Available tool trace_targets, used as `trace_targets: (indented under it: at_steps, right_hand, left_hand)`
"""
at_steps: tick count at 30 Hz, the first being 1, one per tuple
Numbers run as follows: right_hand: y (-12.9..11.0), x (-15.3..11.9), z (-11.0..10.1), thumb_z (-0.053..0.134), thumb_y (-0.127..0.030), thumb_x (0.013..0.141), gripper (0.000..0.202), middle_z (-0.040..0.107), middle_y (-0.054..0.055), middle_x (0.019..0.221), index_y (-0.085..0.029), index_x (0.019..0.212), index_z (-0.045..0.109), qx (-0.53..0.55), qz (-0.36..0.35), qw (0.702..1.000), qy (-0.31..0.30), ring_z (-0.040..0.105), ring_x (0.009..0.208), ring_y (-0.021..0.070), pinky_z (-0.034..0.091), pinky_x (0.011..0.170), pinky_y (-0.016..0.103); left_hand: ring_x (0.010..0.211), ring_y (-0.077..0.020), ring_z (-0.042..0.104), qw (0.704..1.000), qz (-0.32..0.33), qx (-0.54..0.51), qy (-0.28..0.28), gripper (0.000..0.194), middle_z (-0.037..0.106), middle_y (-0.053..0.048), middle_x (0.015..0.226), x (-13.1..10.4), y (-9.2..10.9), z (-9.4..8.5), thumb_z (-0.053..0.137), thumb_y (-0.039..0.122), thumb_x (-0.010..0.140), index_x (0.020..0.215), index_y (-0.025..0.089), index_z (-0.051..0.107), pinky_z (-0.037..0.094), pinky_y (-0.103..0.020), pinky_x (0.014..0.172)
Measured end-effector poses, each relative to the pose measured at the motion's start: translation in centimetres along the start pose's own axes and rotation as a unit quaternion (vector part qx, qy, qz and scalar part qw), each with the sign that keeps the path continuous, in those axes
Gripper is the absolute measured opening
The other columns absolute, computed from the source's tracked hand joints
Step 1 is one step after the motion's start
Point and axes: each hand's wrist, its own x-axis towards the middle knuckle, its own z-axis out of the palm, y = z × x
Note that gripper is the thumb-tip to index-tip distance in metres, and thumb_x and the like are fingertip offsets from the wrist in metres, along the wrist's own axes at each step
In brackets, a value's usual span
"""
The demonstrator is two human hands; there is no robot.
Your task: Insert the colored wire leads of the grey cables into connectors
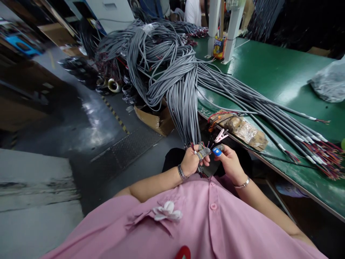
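Observation:
My left hand [194, 158], with grey coverings on some fingers, is closed around the end of a grey cable, where thin coloured wires [202, 144] fan out. Close beside it on the right, my right hand [225, 156] pinches near the wire tips, a blue cover on its thumb. What lies between its fingertips is too small to make out. A thick bundle of grey cables [184, 93] hangs over the table's edge down to my left hand. Just above my right hand is a pink clip [221, 135].
More grey cables with stripped red ends [323, 158] lie across the green table [285, 79]. A wrapped wooden block [242, 130] sits at its edge. An open cardboard box [155, 120] stands below the bundle. A plastic bag [330, 81] lies at right; a person [192, 12] is behind.

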Motion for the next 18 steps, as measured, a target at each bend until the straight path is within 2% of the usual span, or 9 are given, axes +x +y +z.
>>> trace_targets:
  at_steps: [7,10,14,18]
  right_hand:
    - [-0.5,0.7,0.5,0.071,-0.047,0.077,0.029,0.060,0.000,0.073,-0.020,0.083,0.063,-0.019,0.003,0.999,-0.026,0.050,0.064,0.0127,0.043,0.060,0.026]
    - [-1.2,0.8,1.2,0.073,-0.046,0.075,0.029,0.061,0.000,0.069,-0.020,0.078,0.061,-0.021,0.006,0.999,-0.031,0.051,0.062,0.0135,0.043,0.059,0.027]
    - [-1.3,0.4,1.6,0.071,-0.045,0.077,0.026,0.060,-0.001,0.062,-0.021,0.073,0.060,-0.010,0.006,1.000,-0.011,0.050,0.057,0.0134,0.042,0.056,0.027]
    - [-0.5,0.3,1.2,0.073,-0.043,0.075,0.025,0.060,-0.002,0.067,-0.020,0.075,0.063,0.006,0.003,0.999,0.042,0.048,0.058,0.0117,0.041,0.058,0.026]
  left_hand:
    - [0.040,-0.0096,0.058,0.999,0.004,0.033,-0.002,0.037,0.065,-0.002,0.055,-0.1,0.1,0.1,0.070,0.047,0.074,0.064,0.013,0.058,0.031,-0.017,0.036]
    - [0.040,-0.0092,0.058,0.999,0.006,0.054,-0.003,0.037,0.065,-0.003,0.055,-0.2,-0.1,0.1,0.069,0.046,0.074,0.063,0.013,0.057,0.031,-0.017,0.037]
    - [0.040,-0.0097,0.059,0.998,0.009,0.066,0.004,0.039,0.064,-0.002,0.054,-0.2,-0.3,0.2,0.069,0.049,0.075,0.064,0.014,0.057,0.032,-0.018,0.037]
    - [0.041,-0.0097,0.059,0.999,0.015,0.049,0.017,0.040,0.064,-0.002,0.056,-0.2,-0.4,0.3,0.069,0.051,0.075,0.065,0.014,0.057,0.031,-0.018,0.037]
